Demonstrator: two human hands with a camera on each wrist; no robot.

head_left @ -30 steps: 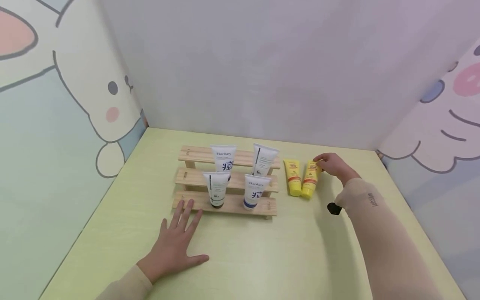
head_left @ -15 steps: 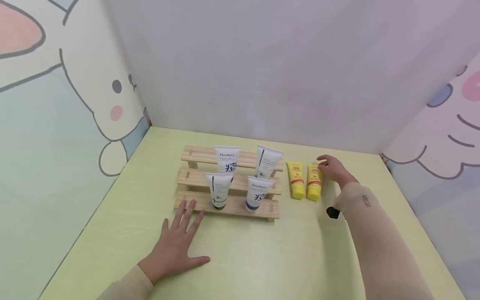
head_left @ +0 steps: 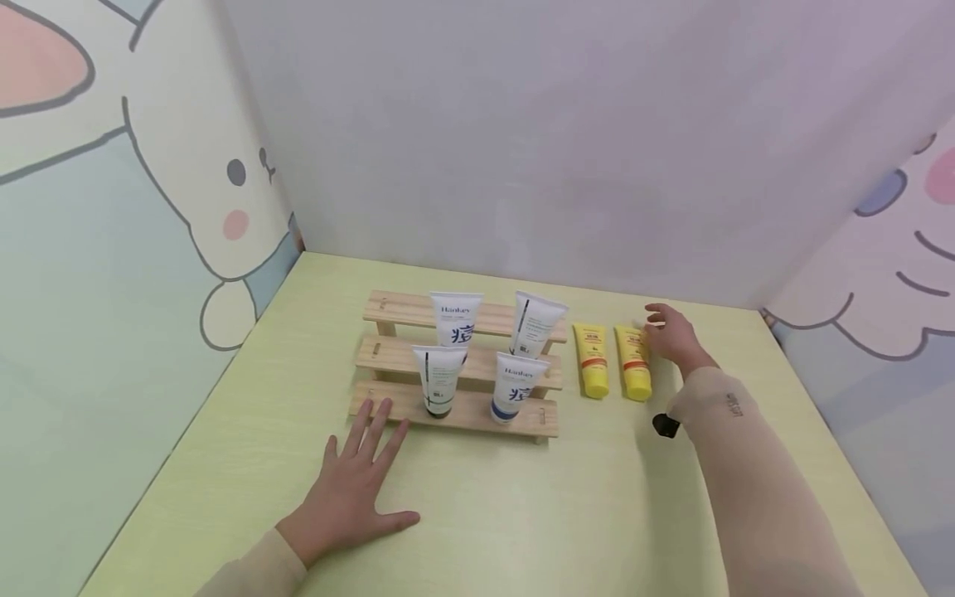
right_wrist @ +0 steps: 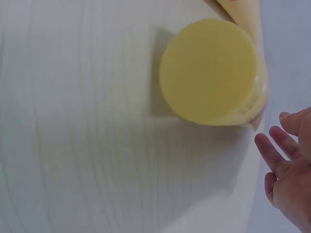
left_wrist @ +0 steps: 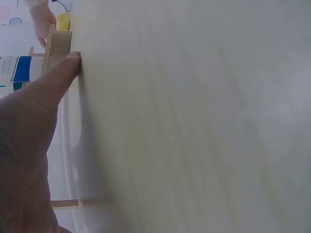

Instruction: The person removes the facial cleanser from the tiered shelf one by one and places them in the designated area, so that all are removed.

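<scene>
Right hand [head_left: 671, 336], at centre right of the head view, is held with fingers loosely spread and clamped on nothing; its fingertips lie just beside the right yellow tube [head_left: 633, 373], seemingly touching its upper edge, though contact cannot be told for certain. That tube is laid flat on the desk [head_left: 522, 514], cap toward the viewer, as is shown close up in the right wrist view by its round yellow cap [right_wrist: 210, 72]. A second yellow tube [head_left: 593, 371] is laid parallel just to its left, apart from it. Further left, a stepped wooden rack [head_left: 388, 358] carries four white tubes [head_left: 438, 379] stood cap-down, two per row. Left hand [head_left: 351, 489], at lower centre, is pressed flat on the desk with fingers straight and spread, fingertips touching the rack's lowest step, apparently so that the rack is steadied
</scene>
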